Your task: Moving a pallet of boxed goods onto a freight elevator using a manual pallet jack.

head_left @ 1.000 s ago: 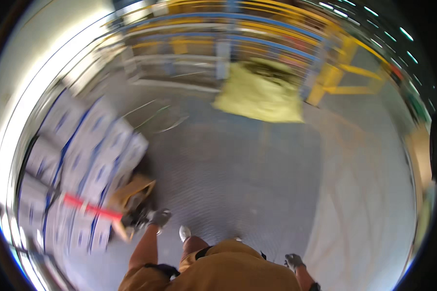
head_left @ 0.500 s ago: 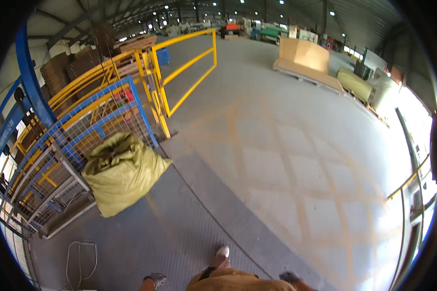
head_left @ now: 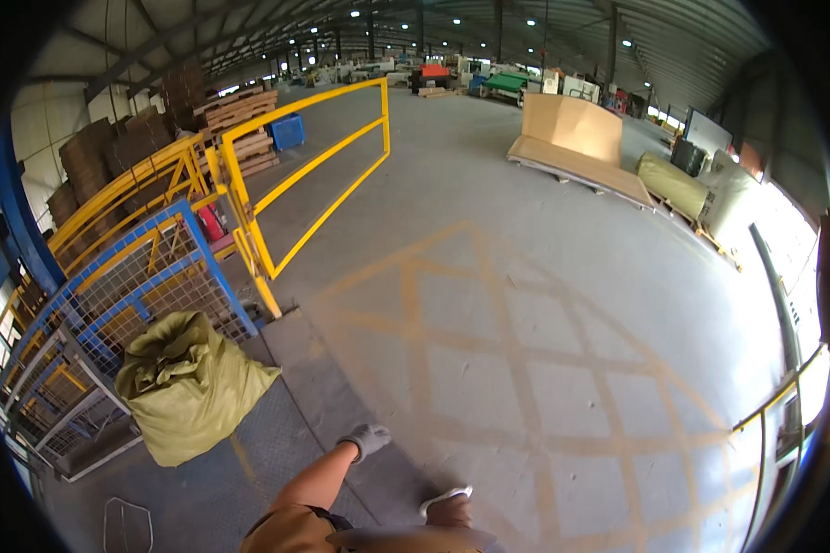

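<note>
My left hand [head_left: 367,440], in a grey glove, reaches out over the floor at the lower middle. It holds nothing that I can see, and its fingers look loosely apart. My right hand is out of sight. Below my body a foot in a white-edged shoe [head_left: 446,503] shows on the floor. To the left of my left hand, and apart from it, stands a bulging yellow-green woven sack [head_left: 198,396] with a crumpled, gathered top.
Behind the sack stands a blue-framed mesh panel [head_left: 148,276]. A yellow gate [head_left: 327,161] swings out over the grey floor. Yellow grid lines [head_left: 521,369] mark the floor ahead. A pallet with brown board [head_left: 572,129] stands farther off. A wire loop [head_left: 127,525] lies at lower left.
The view has shifted, so the sack and gate now appear lower and farther left. My left hand has come up and forward; my right hand has left the view.
</note>
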